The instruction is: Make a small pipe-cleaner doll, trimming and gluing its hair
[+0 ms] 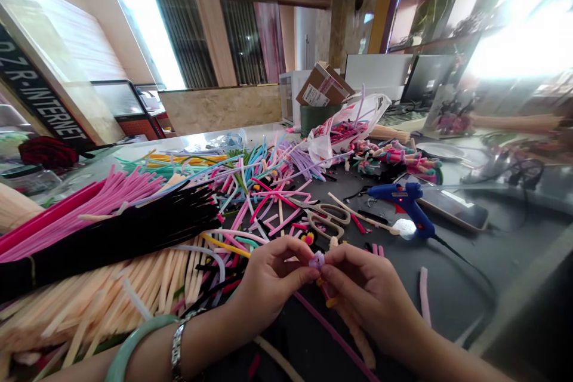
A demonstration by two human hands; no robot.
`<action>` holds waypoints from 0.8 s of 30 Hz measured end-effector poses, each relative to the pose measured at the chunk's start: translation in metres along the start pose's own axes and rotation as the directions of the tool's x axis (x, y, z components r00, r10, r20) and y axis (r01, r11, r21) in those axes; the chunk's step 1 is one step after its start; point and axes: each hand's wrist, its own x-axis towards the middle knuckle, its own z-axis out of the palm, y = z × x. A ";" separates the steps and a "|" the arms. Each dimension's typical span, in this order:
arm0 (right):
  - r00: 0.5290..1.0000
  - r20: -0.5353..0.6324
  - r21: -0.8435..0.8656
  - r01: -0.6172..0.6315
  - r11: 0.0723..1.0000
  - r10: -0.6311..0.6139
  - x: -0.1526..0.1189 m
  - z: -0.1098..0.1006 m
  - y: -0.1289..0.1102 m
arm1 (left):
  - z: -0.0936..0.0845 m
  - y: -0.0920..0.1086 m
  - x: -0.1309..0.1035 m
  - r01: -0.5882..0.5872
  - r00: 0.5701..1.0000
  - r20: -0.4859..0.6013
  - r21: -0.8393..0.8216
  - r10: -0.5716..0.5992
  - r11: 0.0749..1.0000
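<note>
My left hand (284, 271) and my right hand (364, 286) meet low in the middle of the head view. Between their fingertips is a small curled lilac pipe-cleaner piece (317, 260), pinched from both sides. Just under it, partly hidden by my right fingers, is a yellow pipe-cleaner bit (331, 302). A twisted peach pipe cleaner (357, 334) hangs below my right hand; whether it joins the lilac piece I cannot tell. One long purple pipe cleaner (331, 329) passes beneath both hands. Beige-handled scissors (329, 221) lie just beyond my fingers.
A blue glue gun (405, 200) stands at right, its cord trailing, near a phone (447, 206). Bundles of black (134, 230), pink (102, 206) and peach pipe cleaners (111, 292) fill the left. Loose colourful stems, a plastic bag (329, 137) and a cardboard box (324, 86) lie farther back.
</note>
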 end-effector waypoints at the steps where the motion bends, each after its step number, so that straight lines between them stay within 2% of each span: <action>1: 1.000 -0.003 -0.005 0.000 1.000 0.000 0.000 0.000 0.000 | 0.000 0.000 0.000 -0.002 1.000 -0.007 0.001 0.002 1.000; 11: 1.000 0.018 -0.088 -0.001 0.996 0.003 0.002 -0.001 -0.001 | -0.001 0.003 0.000 -0.014 1.000 -0.009 0.058 0.015 0.998; 24: 1.000 0.015 -0.072 0.007 0.997 -0.006 0.000 -0.001 -0.003 | -0.001 0.004 -0.001 -0.065 0.998 0.020 0.126 0.063 0.990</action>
